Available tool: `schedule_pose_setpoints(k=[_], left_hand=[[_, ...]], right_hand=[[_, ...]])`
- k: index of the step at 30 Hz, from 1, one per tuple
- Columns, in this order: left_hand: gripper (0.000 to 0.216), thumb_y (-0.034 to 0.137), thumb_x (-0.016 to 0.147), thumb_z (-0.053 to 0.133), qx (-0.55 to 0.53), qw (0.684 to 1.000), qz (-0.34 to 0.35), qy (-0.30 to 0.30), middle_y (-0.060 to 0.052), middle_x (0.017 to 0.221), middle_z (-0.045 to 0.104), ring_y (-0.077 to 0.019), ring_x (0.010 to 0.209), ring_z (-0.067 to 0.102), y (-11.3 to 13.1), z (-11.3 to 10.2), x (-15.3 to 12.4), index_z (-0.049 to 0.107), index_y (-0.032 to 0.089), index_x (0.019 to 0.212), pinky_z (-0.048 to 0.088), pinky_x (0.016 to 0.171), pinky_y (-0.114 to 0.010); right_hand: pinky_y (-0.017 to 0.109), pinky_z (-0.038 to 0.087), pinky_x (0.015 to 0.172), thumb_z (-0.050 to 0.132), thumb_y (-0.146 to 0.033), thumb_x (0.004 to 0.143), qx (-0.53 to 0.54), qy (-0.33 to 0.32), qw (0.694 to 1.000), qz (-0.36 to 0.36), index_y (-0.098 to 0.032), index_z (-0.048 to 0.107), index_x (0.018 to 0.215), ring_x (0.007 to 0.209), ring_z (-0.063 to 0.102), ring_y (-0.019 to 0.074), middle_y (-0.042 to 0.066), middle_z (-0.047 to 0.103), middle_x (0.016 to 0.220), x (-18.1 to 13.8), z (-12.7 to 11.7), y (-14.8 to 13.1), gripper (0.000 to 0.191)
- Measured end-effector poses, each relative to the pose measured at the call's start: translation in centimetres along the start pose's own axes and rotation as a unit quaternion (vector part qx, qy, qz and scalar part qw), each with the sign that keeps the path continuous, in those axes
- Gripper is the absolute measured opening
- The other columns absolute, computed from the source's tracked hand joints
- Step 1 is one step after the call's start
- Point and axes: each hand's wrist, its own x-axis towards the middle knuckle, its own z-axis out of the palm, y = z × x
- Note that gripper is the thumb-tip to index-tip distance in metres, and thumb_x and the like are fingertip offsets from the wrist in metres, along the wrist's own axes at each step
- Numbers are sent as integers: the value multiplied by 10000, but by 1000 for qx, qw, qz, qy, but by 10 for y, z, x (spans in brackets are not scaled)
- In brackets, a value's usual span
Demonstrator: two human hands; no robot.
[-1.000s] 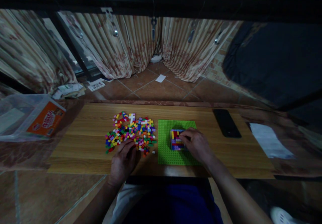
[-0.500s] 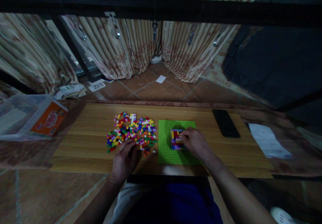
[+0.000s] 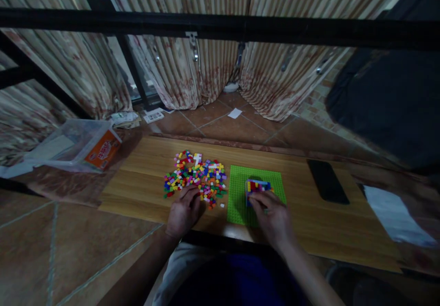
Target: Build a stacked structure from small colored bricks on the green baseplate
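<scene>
A green baseplate (image 3: 237, 191) lies on the wooden table (image 3: 309, 219) with a small block of mixed-colour bricks (image 3: 257, 187) built on it. My right hand (image 3: 273, 216) rests on the plate at the block's near edge, fingers curled down against the bricks. A loose pile of small coloured bricks (image 3: 195, 175) lies left of the plate. My left hand (image 3: 184, 212) sits at the pile's near edge, fingers bent together on the bricks there; what they hold, if anything, is hidden.
A black phone (image 3: 327, 188) lies on the table to the right, with a white paper (image 3: 395, 214) beyond it. A clear plastic box with an orange label (image 3: 82, 145) stands at the far left. Curtains and a tiled floor lie behind.
The camera has swung left and tilted. My right hand has slid from the block's right side to its near edge. My left hand stays at the pile.
</scene>
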Motion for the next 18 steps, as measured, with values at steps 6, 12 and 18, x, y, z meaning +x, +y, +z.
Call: schedule_pose_setpoints(k=[6,12,18], left_hand=[[168,214,903,520,-3,1000,-11,-7,-85,1088,670,-187,1030,647,1,-1,0,642,190,1016,541,934,-334],[168,209,893,527,-5,1000,5,0,-83,1070,668,-188,1008,653,0,-1,0,635,193,1021,563,889,-322],[162,218,897,526,-15,1000,5,-3,-84,1080,665,-192,1016,653,-3,1,0,637,201,1014,562,909,-338]], right_hand=[[328,482,789,502,-190,922,-61,-120,989,-55,-225,682,893,882,610,214,58,665,894,-14,46,-34,186],[320,474,752,514,-127,894,-147,-149,976,-58,-240,676,868,887,590,225,65,659,885,-5,75,-34,199],[317,488,724,470,-144,914,-76,-119,989,-49,-237,678,820,814,619,204,53,671,835,-11,61,-29,247]])
